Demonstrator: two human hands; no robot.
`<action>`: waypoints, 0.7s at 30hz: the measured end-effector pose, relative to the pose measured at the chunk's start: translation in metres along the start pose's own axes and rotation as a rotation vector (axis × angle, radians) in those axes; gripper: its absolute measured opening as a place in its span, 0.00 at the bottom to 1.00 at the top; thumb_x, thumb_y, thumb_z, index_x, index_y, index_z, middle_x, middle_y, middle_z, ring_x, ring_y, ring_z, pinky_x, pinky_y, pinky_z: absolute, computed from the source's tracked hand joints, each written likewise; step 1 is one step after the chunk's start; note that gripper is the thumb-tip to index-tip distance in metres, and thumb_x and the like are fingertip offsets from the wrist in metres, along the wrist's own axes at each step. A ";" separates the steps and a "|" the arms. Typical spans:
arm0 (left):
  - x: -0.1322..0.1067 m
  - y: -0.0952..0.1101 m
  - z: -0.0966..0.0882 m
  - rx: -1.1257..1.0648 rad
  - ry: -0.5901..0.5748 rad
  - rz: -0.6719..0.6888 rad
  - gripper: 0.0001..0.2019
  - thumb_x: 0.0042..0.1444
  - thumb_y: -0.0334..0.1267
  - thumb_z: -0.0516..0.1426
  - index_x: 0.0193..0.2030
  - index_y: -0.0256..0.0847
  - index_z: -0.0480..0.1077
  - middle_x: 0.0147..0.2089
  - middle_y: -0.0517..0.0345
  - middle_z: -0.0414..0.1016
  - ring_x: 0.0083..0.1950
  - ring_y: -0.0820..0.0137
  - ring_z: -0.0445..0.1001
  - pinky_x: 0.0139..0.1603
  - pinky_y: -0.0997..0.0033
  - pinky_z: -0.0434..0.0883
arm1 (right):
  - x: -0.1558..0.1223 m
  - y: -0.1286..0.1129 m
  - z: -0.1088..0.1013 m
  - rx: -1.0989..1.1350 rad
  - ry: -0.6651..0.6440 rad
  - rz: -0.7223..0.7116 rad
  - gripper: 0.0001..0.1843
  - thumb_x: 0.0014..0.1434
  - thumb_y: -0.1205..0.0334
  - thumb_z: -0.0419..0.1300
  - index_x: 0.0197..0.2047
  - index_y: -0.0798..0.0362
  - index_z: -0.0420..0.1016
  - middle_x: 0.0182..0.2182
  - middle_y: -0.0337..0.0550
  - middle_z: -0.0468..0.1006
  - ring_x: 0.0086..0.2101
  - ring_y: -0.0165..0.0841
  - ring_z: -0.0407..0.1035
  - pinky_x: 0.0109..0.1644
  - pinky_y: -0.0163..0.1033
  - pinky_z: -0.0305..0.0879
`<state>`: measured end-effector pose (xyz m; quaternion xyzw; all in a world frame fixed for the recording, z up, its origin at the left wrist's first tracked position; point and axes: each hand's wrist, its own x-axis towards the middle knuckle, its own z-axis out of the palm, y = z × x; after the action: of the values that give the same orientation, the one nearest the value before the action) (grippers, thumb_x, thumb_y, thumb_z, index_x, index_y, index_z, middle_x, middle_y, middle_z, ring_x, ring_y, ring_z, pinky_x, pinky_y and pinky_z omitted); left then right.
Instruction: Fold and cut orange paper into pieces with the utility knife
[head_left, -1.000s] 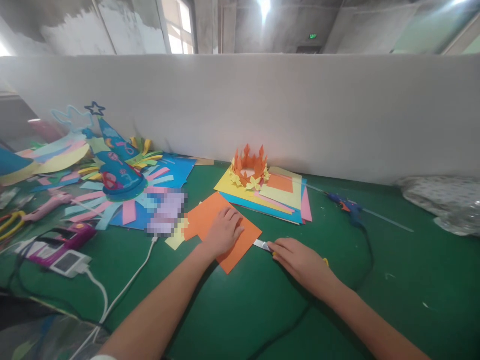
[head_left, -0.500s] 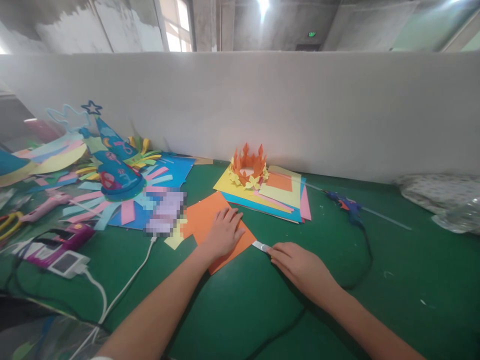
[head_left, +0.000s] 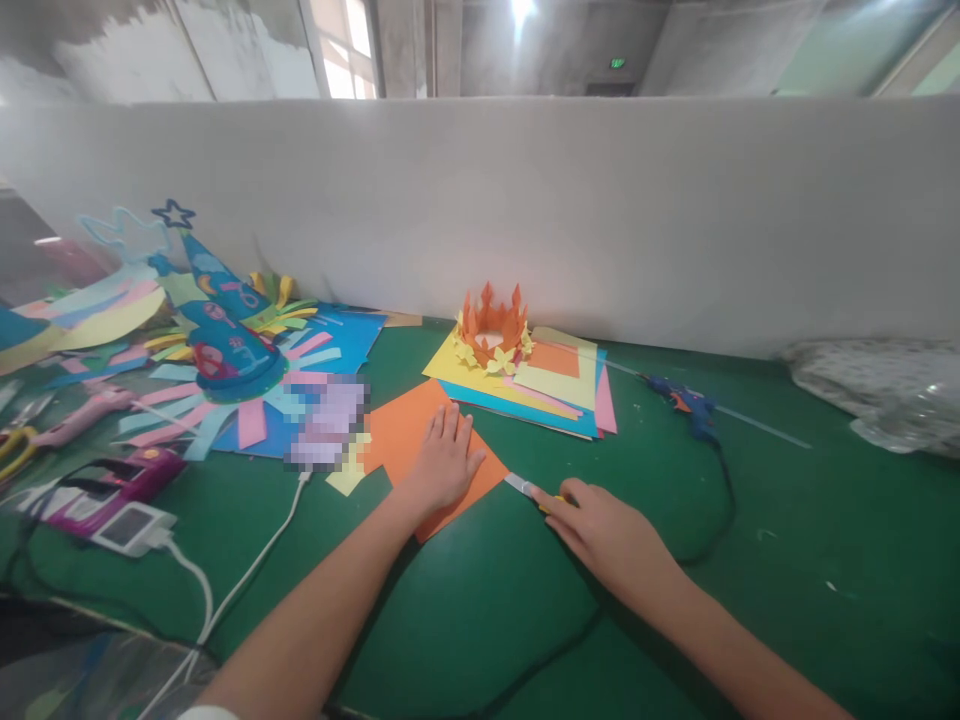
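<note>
My left hand (head_left: 444,465) lies flat on an orange sheet of paper (head_left: 401,425), fingers stretched out and slightly spread. The sheet rests on the green table with one corner pointing right. My right hand (head_left: 600,530) is closed around a utility knife (head_left: 519,485) with a yellow part showing between the fingers. The knife's silvery blade end points left and meets the right corner of the sheet. Behind the sheet, an orange paper crown (head_left: 491,325) with yellow flowers stands on a stack of coloured paper (head_left: 517,408).
A blue glue gun (head_left: 684,405) lies at right, its cable trailing across the table. At left are blue cone hats (head_left: 232,345) with paper strips, a blurred-out phone (head_left: 326,425), a purple power strip (head_left: 127,492), a pink glue gun (head_left: 86,415) and scissors (head_left: 16,450). A white partition (head_left: 637,220) stands behind.
The view has shifted slightly. My right index finger now presses along the top of the knife, and more of its yellow part shows. My left hand stays flat on the orange sheet.
</note>
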<state>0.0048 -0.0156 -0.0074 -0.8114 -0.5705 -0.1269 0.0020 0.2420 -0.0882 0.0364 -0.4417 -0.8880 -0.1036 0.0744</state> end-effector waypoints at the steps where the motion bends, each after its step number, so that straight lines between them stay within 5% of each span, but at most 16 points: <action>1: 0.000 0.000 0.000 -0.002 -0.004 -0.004 0.30 0.64 0.50 0.41 0.65 0.31 0.53 0.70 0.37 0.46 0.70 0.49 0.43 0.66 0.46 0.48 | -0.001 0.001 0.000 0.012 0.005 -0.002 0.16 0.62 0.63 0.52 0.52 0.45 0.72 0.28 0.41 0.69 0.23 0.30 0.62 0.20 0.33 0.47; 21: 0.001 -0.005 -0.004 -0.027 -0.022 -0.042 0.29 0.64 0.49 0.40 0.66 0.32 0.52 0.69 0.45 0.50 0.70 0.49 0.45 0.66 0.50 0.50 | 0.024 0.023 0.002 0.086 -0.082 -0.087 0.17 0.63 0.63 0.53 0.54 0.45 0.71 0.29 0.40 0.68 0.24 0.27 0.62 0.24 0.31 0.51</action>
<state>-0.0004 -0.0131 -0.0040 -0.8005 -0.5858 -0.1255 -0.0179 0.2457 -0.0558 0.0421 -0.4030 -0.9123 -0.0501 0.0522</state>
